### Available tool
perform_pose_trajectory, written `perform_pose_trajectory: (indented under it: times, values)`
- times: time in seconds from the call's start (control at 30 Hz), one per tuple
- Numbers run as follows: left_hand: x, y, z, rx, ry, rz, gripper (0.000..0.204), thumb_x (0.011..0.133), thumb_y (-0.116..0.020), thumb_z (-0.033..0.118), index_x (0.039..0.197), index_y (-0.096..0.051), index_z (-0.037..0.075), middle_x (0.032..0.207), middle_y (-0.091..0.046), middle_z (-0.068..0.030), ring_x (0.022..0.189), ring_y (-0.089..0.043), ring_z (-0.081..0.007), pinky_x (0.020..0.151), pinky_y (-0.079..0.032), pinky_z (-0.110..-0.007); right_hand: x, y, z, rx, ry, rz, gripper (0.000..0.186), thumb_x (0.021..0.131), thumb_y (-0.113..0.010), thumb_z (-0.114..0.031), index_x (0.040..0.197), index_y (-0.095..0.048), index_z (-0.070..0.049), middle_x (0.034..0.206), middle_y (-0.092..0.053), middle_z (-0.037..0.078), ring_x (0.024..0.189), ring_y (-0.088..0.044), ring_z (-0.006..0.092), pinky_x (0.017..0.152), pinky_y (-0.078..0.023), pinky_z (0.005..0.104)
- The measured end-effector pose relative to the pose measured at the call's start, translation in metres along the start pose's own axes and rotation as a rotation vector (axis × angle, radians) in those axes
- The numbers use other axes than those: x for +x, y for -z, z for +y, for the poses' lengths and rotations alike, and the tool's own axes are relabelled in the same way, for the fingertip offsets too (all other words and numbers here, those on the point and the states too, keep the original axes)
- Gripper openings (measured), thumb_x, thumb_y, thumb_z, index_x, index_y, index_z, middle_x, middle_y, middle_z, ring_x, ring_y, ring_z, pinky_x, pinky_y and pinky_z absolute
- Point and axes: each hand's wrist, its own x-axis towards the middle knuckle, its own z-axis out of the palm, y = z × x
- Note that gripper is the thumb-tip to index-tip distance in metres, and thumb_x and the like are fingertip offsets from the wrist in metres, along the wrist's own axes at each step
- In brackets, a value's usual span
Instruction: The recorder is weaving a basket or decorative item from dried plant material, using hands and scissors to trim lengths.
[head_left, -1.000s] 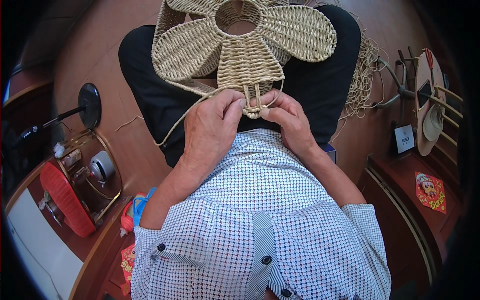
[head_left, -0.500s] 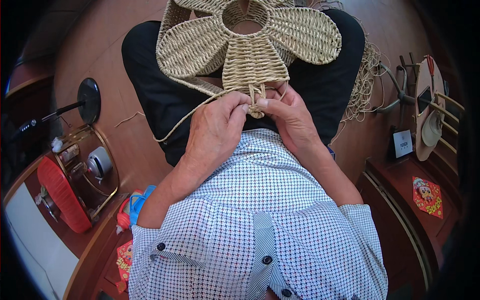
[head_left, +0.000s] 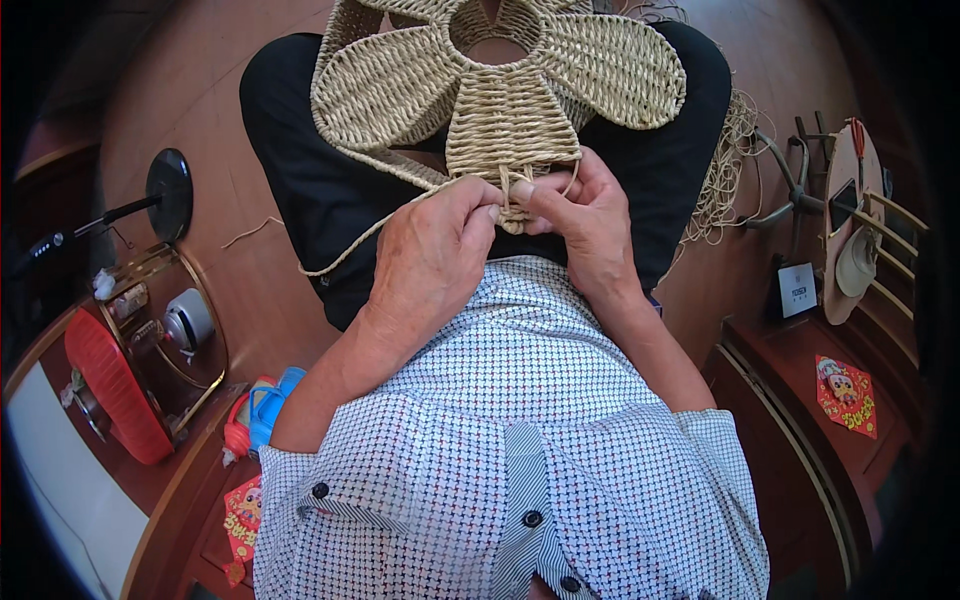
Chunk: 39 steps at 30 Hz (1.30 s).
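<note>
A woven straw-cord piece shaped like a flower, with wide petals around a round hole, rests across my lap on dark trousers. Its nearest petal has an unwoven end where bare cord strands show. My left hand is closed, thumb and forefinger pinching the cords at that end. From beside it a loose cord trails left over my thigh. My right hand pinches a strand at the same end, thumb on top and fingers curled behind. The fingertips of both hands nearly meet; exactly which strand each grips is partly hidden.
A tangled heap of cord lies on the floor beyond my right knee. Farther right stand a metal-legged stand and a chair with a hat. On the left are a round black base, a red basket and a blue-handled item.
My right hand has shifted slightly upward, its thumb now higher on the strands near the petal's edge. The left hand stays nearly in place. The view has shifted a little.
</note>
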Motion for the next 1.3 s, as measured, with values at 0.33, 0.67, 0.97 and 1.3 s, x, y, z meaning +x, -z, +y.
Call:
perform_pose_trajectory:
  times: [0.33, 0.67, 0.97, 1.3]
  values:
    - [-0.003, -0.002, 0.002, 0.047, -0.052, 0.084, 0.013, 0.097, -0.072, 0.011, 0.106, -0.075, 0.002, 0.067, -0.062, -0.0054, 0.061, -0.061, -0.0137, 0.061, -0.049, -0.033, -0.016, -0.018, -0.002, -0.006, 0.058, 0.244, 0.063, 0.096, -0.075, -0.001, 0.152, -0.046, 0.007, 0.105, -0.079, 0.010, 0.087, -0.076, 0.0121, 0.069, -0.066, 0.0244]
    - [-0.001, -0.004, 0.000, 0.064, -0.068, 0.082, 0.012, 0.098, -0.072, 0.011, 0.106, -0.074, 0.002, 0.069, -0.062, -0.0054, 0.061, -0.060, -0.0132, 0.061, -0.049, -0.032, -0.017, -0.012, -0.004, 0.119, 0.005, 0.287, 0.062, 0.096, -0.075, 0.000, 0.151, -0.046, 0.005, 0.104, -0.077, 0.008, 0.090, -0.075, 0.0126, 0.069, -0.065, 0.0252]
    - [-0.003, -0.013, -0.002, -0.001, -0.138, 0.143, 0.018, 0.094, -0.078, 0.006, 0.111, -0.075, 0.004, 0.076, -0.064, -0.0062, 0.064, -0.061, -0.0128, 0.061, -0.049, -0.030, 0.000, 0.018, 0.013, 0.710, -0.250, -0.010, 0.028, 0.101, -0.059, -0.013, 0.127, -0.058, -0.004, 0.108, -0.067, 0.006, 0.084, -0.056, 0.0122, 0.072, -0.047, 0.0296]
    - [0.009, -0.028, -0.002, 0.270, -0.479, 0.178, 0.026, 0.090, -0.083, 0.011, 0.115, -0.075, 0.011, 0.094, -0.066, -0.0066, 0.080, -0.070, -0.0259, 0.068, -0.056, -0.038, -0.007, 0.022, 0.021, 1.122, -0.366, -0.004, 0.020, 0.105, -0.053, -0.005, 0.124, -0.057, -0.002, 0.106, -0.063, 0.008, 0.081, -0.053, 0.0135, 0.065, -0.044, 0.0264]
